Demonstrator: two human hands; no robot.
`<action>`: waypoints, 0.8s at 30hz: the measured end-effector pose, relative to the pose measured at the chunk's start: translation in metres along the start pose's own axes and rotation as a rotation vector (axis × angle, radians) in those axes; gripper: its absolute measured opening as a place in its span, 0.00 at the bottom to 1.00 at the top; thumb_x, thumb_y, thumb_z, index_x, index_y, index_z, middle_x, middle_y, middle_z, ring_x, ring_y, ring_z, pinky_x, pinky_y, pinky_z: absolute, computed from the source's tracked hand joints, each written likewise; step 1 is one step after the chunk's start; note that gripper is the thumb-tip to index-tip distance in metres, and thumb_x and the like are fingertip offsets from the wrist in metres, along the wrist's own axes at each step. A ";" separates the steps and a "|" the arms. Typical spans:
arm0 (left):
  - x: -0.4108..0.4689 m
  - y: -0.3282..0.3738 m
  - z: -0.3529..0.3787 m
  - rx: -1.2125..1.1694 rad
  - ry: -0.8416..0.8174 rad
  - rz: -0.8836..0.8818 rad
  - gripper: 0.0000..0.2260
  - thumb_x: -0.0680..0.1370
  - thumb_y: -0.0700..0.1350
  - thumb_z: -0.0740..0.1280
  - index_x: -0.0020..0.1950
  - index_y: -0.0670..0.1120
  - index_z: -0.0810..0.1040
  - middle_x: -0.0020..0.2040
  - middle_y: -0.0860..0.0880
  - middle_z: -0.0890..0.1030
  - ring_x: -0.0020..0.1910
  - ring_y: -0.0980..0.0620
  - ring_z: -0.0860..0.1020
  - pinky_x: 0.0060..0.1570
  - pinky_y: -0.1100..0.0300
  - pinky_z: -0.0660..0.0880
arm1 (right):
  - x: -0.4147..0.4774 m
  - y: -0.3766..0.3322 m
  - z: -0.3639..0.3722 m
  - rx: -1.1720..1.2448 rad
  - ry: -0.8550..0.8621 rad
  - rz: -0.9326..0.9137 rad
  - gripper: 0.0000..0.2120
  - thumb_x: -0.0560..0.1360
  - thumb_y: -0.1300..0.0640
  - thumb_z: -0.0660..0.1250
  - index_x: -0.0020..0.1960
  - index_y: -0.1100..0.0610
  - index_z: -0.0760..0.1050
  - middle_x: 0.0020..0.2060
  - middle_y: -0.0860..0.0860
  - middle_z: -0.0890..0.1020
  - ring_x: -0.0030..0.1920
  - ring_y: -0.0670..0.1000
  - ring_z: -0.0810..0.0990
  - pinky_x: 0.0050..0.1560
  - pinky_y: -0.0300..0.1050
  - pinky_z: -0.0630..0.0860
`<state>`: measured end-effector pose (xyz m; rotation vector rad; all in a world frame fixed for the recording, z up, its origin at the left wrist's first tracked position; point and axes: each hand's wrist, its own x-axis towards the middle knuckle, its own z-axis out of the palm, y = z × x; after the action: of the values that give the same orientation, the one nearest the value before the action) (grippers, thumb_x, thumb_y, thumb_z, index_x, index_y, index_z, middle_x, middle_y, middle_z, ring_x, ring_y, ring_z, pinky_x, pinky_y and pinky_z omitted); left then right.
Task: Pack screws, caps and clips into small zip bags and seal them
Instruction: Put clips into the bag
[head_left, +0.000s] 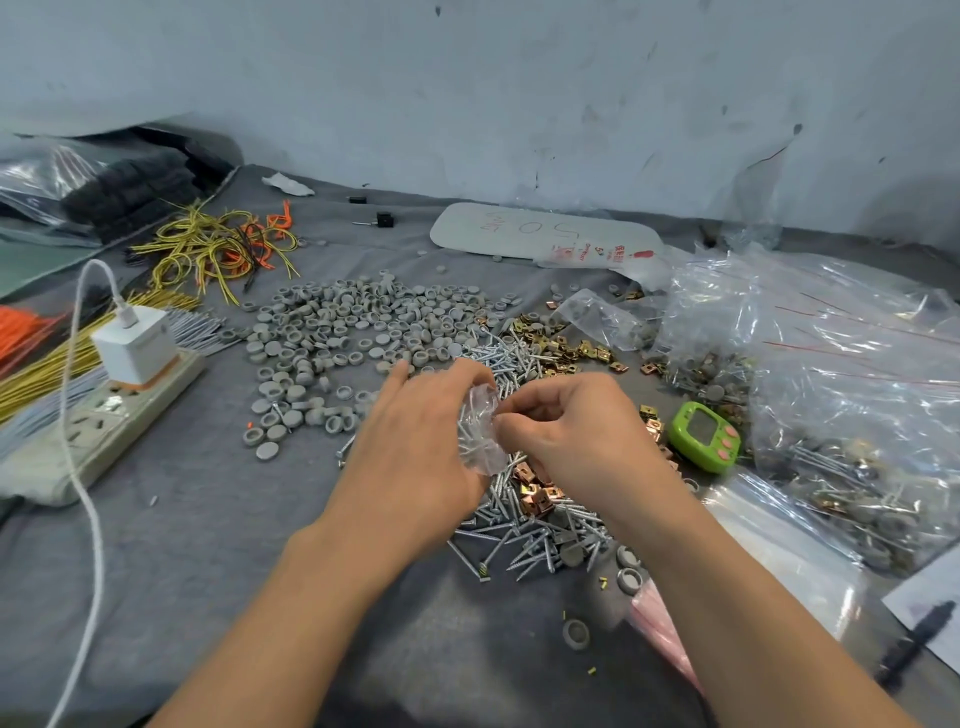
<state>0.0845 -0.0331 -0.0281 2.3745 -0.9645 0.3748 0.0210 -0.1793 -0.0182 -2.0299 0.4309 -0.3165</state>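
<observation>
A small clear zip bag (480, 434) with screws inside is held between both hands above the screw pile (524, 525). My left hand (415, 457) grips the bag's left side. My right hand (566, 431) pinches its right edge with thumb and fingers. A wide heap of grey caps (337, 332) lies behind my left hand. Copper and brass clips (561, 343) are scattered behind and under my right hand, with a few copper clips (535, 493) among the screws.
A green timer (704, 436) sits right of my hands. Filled clear bags (852, 415) pile up at the right. A power strip with a white charger (135, 348) and cable lies left. Yellow and orange ties (218, 249) lie at the back left.
</observation>
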 end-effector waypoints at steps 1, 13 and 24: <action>-0.001 0.001 -0.001 -0.021 -0.006 -0.006 0.29 0.68 0.46 0.81 0.61 0.60 0.70 0.51 0.62 0.70 0.60 0.60 0.59 0.73 0.57 0.49 | 0.000 -0.001 0.002 -0.024 0.009 -0.005 0.03 0.73 0.53 0.76 0.40 0.50 0.86 0.29 0.47 0.84 0.25 0.43 0.73 0.28 0.40 0.70; 0.003 -0.007 -0.007 -0.218 -0.084 -0.144 0.25 0.70 0.52 0.77 0.58 0.68 0.67 0.49 0.58 0.79 0.53 0.52 0.77 0.49 0.52 0.76 | 0.004 -0.011 0.011 0.444 -0.116 0.084 0.11 0.77 0.66 0.71 0.38 0.56 0.85 0.24 0.50 0.75 0.22 0.44 0.68 0.23 0.34 0.65; 0.000 -0.004 -0.008 -0.199 -0.043 -0.186 0.28 0.68 0.52 0.78 0.58 0.69 0.66 0.46 0.60 0.75 0.50 0.51 0.76 0.44 0.53 0.72 | 0.004 -0.010 0.001 0.587 -0.232 0.151 0.09 0.80 0.64 0.68 0.42 0.58 0.82 0.23 0.50 0.70 0.21 0.44 0.62 0.22 0.35 0.58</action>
<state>0.0871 -0.0261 -0.0228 2.2740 -0.7537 0.1499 0.0270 -0.1759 -0.0102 -1.4305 0.2990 -0.0936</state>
